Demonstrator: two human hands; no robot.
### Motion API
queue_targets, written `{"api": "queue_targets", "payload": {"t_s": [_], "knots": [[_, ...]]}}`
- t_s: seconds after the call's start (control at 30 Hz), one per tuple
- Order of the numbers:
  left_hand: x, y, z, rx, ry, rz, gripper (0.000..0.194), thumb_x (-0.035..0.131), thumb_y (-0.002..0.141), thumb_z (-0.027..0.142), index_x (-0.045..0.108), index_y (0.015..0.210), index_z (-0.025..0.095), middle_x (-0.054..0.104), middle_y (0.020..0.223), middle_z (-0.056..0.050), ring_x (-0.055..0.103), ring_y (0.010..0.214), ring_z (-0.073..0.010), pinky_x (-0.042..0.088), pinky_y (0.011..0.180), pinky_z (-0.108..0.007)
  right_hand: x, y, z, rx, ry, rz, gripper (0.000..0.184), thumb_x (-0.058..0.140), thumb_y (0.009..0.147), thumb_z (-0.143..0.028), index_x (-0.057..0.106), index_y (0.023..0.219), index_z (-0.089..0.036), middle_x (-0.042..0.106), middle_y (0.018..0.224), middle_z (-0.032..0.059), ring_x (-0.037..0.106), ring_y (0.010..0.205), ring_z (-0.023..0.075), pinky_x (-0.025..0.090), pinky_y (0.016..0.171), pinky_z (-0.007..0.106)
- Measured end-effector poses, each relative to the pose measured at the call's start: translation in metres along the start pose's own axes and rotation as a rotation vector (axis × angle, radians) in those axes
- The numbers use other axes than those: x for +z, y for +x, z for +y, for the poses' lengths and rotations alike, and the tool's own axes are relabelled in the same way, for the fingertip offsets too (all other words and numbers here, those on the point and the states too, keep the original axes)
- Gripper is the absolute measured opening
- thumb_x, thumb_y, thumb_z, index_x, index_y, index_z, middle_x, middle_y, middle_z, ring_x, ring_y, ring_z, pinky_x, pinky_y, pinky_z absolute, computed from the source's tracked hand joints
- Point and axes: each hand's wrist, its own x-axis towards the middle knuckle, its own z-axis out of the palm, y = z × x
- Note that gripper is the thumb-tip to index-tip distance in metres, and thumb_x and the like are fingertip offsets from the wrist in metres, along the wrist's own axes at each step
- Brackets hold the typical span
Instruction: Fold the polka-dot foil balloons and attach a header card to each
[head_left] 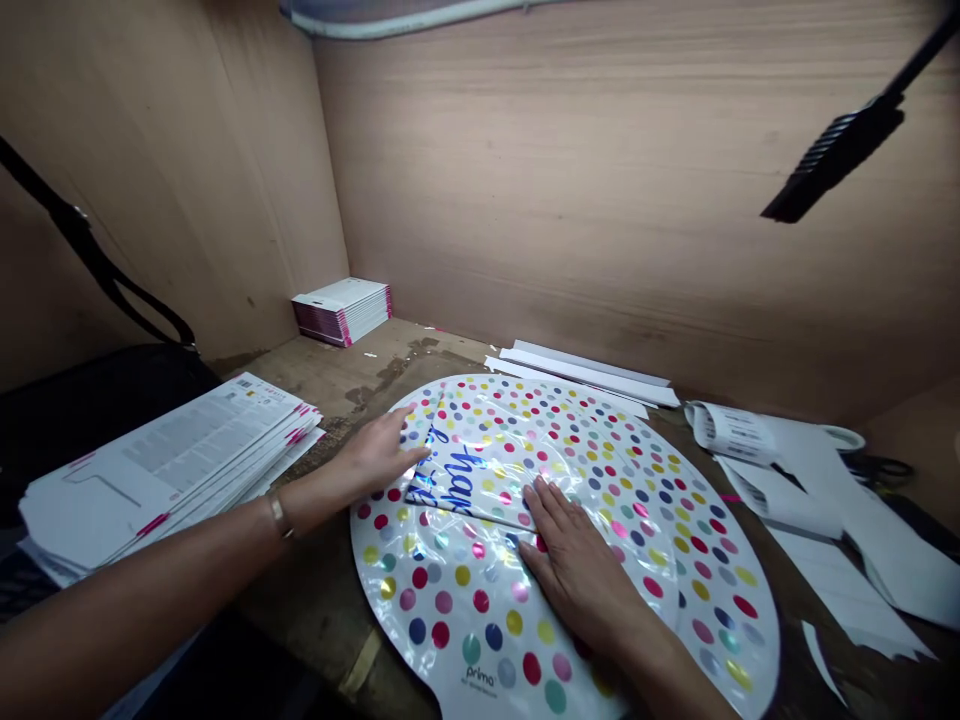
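A flat round foil balloon (660, 520), white with coloured dots, lies on the wooden bench. Part of it is folded over near the middle into a narrow folded flap (469, 475) with blue lettering. My left hand (379, 455) rests at the left end of that flap, fingers stretched and touching its edge. My right hand (574, 560) lies flat on the balloon just right of the fold, fingers together and extended, pressing down. Neither hand holds anything.
A stack of printed white cards (172, 465) lies at the left. A smaller stack with pink edges (343, 308) sits in the back corner. White paper strips (585, 368) and label sheets (795, 470) lie at the back and right. Wooden walls enclose the bench.
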Motion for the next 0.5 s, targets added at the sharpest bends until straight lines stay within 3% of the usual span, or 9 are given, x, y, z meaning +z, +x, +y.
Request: {"api": "queue_targets", "payload": {"t_s": [0.1, 0.2, 0.27, 0.43, 0.5], "knots": [[0.003, 0.037, 0.016, -0.147, -0.115, -0.023, 0.075, 0.072, 0.061, 0.055, 0.051, 0.119, 0.012, 0.067, 0.100, -0.015, 0.064, 0.090, -0.0320, 0.048, 0.072, -0.035, 0.001, 0.000, 0.001, 0.006, -0.002, 0.008, 0.064, 0.024, 0.092, -0.056, 0.019, 0.146, -0.022, 0.010, 0.153, 0.0021, 0.009, 0.140, 0.0221, 0.015, 0.114, 0.044], [0.012, 0.067, 0.028, -0.231, -0.258, -0.133, 0.050, 0.079, 0.054, 0.043, 0.062, 0.090, 0.013, 0.066, 0.064, -0.007, 0.064, 0.061, -0.0274, 0.046, 0.053, -0.031, 0.002, 0.000, 0.001, -0.001, 0.006, 0.013, 0.064, 0.024, 0.092, -0.056, 0.019, 0.146, -0.023, 0.010, 0.153, 0.0018, 0.009, 0.140, 0.0219, 0.014, 0.114, 0.044], [0.016, 0.074, 0.031, -0.234, -0.381, -0.202, 0.038, 0.078, 0.057, 0.039, 0.061, 0.081, 0.015, 0.061, 0.054, -0.003, 0.061, 0.052, -0.0227, 0.044, 0.048, -0.028, 0.001, -0.002, -0.001, 0.003, 0.024, 0.009, 0.065, 0.025, 0.091, -0.056, 0.019, 0.146, -0.022, 0.009, 0.153, 0.0020, 0.008, 0.140, 0.0218, 0.013, 0.115, 0.044], [0.018, 0.051, 0.024, -0.087, -0.706, -0.242, 0.044, 0.069, 0.067, 0.049, 0.058, 0.095, 0.017, 0.067, 0.073, -0.003, 0.063, 0.061, -0.0185, 0.048, 0.052, -0.027, -0.010, -0.009, 0.005, 0.005, 0.169, -0.038, 0.062, 0.032, 0.090, -0.055, 0.026, 0.144, -0.025, 0.015, 0.153, 0.0009, 0.012, 0.140, 0.0220, 0.015, 0.114, 0.045], [0.019, 0.039, 0.021, 0.001, -0.808, -0.253, 0.051, 0.070, 0.066, 0.052, 0.058, 0.101, 0.016, 0.069, 0.088, -0.006, 0.065, 0.075, -0.0204, 0.052, 0.063, -0.029, -0.023, -0.004, 0.018, 0.023, 0.299, 0.032, 0.059, 0.038, 0.089, -0.053, 0.033, 0.142, -0.027, 0.023, 0.152, 0.0025, 0.020, 0.139, 0.0234, 0.022, 0.112, 0.046]]}}
